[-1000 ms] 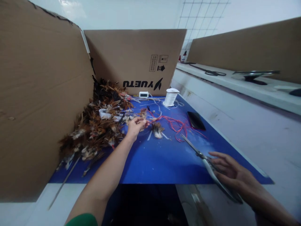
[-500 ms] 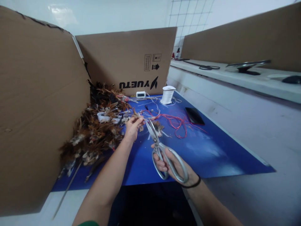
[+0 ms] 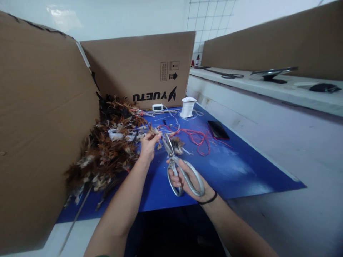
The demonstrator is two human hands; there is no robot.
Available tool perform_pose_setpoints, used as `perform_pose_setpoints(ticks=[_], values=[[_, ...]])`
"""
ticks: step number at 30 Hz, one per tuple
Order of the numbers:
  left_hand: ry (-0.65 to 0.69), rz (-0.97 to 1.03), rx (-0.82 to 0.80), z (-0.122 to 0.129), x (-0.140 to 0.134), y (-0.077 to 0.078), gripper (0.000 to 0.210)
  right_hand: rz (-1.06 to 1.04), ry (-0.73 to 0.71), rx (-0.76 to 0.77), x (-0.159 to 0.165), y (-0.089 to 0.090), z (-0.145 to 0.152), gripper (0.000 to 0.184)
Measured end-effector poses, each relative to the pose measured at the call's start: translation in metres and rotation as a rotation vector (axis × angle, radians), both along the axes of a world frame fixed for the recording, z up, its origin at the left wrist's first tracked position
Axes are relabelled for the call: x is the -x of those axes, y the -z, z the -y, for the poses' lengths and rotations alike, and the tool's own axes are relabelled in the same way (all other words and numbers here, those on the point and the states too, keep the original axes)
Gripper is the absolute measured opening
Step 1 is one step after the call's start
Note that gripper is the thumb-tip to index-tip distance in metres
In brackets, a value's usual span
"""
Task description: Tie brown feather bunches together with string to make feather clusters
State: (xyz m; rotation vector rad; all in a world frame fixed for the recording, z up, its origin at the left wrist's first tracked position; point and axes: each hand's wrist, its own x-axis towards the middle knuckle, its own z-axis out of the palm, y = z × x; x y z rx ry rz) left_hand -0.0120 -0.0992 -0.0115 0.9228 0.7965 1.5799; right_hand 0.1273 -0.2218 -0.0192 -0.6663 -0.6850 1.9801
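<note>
My left hand point(image 3: 149, 145) pinches a small bunch of feathers point(image 3: 153, 130) over the blue mat point(image 3: 241, 178), its tips sticking up past my fingers. In my right hand point(image 3: 187, 180) is a large pair of silver scissors point(image 3: 171, 154), my fingers through the handles. Their blades are slightly parted and point at the left fingertips, close by. Behind the blades lies a small feather tuft point(image 3: 177, 145). To the left of my left hand spreads a big heap of brown feather bundles point(image 3: 107, 142) with pale tied ends.
Red cord point(image 3: 197, 137) lies tangled right of the blades, near a black phone point(image 3: 218, 129). A white spool point(image 3: 188, 107) and a small white display device point(image 3: 157, 107) stand at the back. Cardboard panels point(image 3: 120, 64) wall the left and rear. A shelf point(image 3: 265, 89) runs along the right.
The scissor blades seem a little wider apart and have drawn slightly nearer to me. My left hand keeps its pinch on the feathers. The whole view has shifted slightly.
</note>
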Motion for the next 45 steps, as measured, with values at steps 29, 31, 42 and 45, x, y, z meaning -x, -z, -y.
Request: perform_pose_setpoints(ticks=[29, 31, 42, 45], values=[[0.053, -0.094, -0.005, -0.001, -0.003, 0.011, 0.026, 0.130, 0.107, -0.075, 0.008, -0.002, -0.024, 0.041], [0.060, -0.098, -0.009, -0.002, -0.002, 0.011, 0.027, 0.168, 0.113, -0.084, 0.006, -0.001, -0.023, 0.042], [0.116, -0.017, 0.053, 0.002, -0.001, 0.002, 0.025, 0.288, 0.057, -0.105, -0.011, -0.011, -0.018, 0.046], [0.126, -0.027, 0.059, 0.001, 0.002, 0.000, 0.026, 0.633, 0.020, -0.255, -0.039, -0.021, -0.012, 0.044]])
